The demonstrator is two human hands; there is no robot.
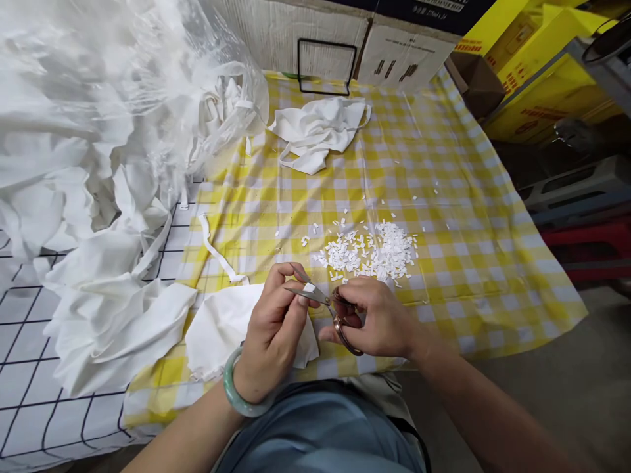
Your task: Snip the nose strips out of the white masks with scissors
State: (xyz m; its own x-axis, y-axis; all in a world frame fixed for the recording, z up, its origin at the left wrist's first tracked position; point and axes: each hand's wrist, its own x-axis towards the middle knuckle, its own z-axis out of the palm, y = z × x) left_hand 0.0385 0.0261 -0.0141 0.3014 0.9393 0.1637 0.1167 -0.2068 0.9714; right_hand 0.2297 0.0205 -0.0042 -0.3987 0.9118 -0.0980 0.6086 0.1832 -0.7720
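Note:
My right hand grips a pair of scissors, fingers through the bronze-coloured handles. The blades point left and stand apart around a small white tab. My left hand, with a green bangle at the wrist, is closed in a pinch on that tab. Below the left hand lies a white fabric garment; whether the tab belongs to it is hidden by the fingers. A heap of small white clippings lies just beyond the right hand.
White garments pile up on the left beside a clear plastic bag. Another white garment lies farther back on the yellow checked cloth, near a black wire stand. Cardboard boxes stand behind; yellow boxes are at right.

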